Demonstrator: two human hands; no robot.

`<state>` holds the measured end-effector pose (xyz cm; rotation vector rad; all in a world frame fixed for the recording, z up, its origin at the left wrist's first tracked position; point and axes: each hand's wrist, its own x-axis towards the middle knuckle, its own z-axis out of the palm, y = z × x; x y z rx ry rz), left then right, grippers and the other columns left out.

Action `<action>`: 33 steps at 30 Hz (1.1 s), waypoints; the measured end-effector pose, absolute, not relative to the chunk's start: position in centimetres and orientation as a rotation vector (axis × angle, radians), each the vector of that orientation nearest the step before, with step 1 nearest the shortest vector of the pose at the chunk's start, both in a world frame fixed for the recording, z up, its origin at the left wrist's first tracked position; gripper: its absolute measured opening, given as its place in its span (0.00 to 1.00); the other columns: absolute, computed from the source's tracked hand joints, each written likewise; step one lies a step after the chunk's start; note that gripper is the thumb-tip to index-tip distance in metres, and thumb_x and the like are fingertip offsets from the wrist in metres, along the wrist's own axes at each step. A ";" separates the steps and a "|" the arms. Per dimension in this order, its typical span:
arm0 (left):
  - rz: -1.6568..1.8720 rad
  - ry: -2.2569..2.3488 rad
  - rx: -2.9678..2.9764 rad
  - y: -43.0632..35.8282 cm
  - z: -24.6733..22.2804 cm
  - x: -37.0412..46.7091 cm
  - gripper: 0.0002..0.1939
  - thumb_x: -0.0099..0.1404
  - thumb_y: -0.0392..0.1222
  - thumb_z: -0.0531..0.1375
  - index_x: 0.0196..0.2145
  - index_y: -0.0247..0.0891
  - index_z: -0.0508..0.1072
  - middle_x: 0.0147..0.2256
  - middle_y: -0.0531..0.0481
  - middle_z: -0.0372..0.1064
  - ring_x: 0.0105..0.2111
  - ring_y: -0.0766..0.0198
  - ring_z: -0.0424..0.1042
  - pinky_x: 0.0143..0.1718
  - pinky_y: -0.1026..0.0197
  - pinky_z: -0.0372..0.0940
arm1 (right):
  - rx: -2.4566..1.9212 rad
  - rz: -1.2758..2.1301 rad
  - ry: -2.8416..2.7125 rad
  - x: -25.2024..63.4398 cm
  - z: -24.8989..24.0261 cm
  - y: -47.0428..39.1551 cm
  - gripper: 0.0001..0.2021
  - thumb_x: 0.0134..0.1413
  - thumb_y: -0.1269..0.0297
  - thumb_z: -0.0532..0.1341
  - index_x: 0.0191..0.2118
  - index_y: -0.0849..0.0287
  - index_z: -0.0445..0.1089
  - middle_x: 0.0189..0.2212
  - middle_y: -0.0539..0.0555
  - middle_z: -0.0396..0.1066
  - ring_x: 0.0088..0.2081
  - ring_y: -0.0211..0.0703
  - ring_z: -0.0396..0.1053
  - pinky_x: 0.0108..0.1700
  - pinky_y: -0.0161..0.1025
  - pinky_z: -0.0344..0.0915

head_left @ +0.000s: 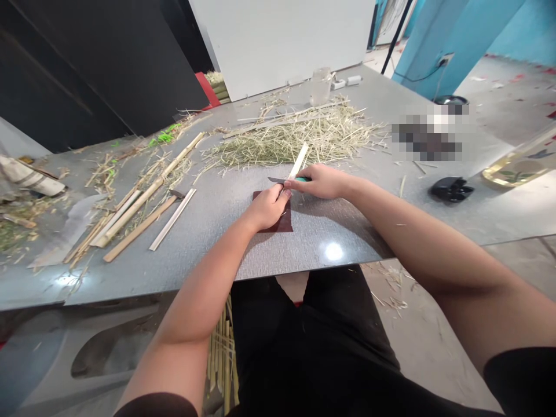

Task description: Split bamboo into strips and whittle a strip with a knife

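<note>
Head view: a pale strip (299, 161) juts beyond the left hand (270, 207) pinching it; right hand (326, 181) grips a knife (303, 179).

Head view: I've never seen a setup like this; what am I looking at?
There is no machine here: one person's two bare hands, filmed by a head-worn camera looking forward and down. The right hand holds a green-handled knife. The left hand is over a dark brown rectangular sheet. A pale, flat strip juts out between the hands, its lower end hidden. The grey tabletop bears a heap of thin, pale shavings and, leftward, a long tan pole.
</note>
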<state>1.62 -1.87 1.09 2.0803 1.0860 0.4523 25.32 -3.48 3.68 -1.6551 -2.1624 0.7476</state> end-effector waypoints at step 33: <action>0.665 1.007 2.049 -2.4 1.6 1.8 0.27 0.80 0.65 0.52 0.38 0.39 0.73 0.29 0.50 0.69 0.29 0.68 0.64 0.33 0.60 0.55 | -1.669 0.826 -2.010 25.2 4.0 -3.7 0.44 0.70 0.20 0.48 0.38 0.63 0.75 0.35 0.60 0.75 0.35 0.38 0.66 0.44 0.40 0.58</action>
